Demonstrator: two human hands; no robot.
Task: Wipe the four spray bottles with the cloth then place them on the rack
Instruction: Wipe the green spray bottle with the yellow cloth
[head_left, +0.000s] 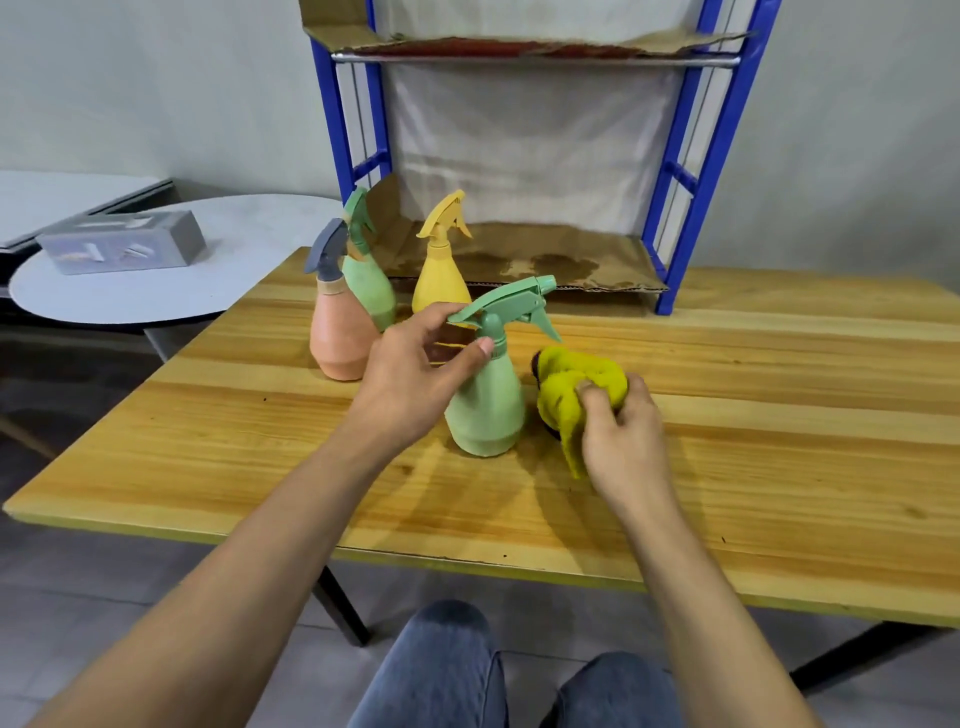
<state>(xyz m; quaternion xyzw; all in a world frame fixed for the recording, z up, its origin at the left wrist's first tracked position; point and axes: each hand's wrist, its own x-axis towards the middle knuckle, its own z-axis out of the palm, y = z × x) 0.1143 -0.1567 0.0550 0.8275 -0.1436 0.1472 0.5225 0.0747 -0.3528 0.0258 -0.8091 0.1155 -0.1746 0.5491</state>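
A mint green spray bottle (487, 408) stands upright near the middle of the wooden table (753, 415). My left hand (415, 371) curls around its neck just under the trigger head. To its right, my right hand (621, 431) grips a bunched yellow cloth (574, 387) lying on the table, a little apart from the bottle. Behind stand three more bottles: a peach one with a grey head (340, 332), a green one (370, 283) and a yellow one (441, 275). The blue rack (691, 176) stands at the back of the table.
Stained cardboard (545, 260) lines the rack's lower shelf, and more cardboard lies on the upper shelf (519, 47). A round grey table (156, 291) with a grey box (124, 241) sits to the left. My knees (447, 670) show below the table's front edge.
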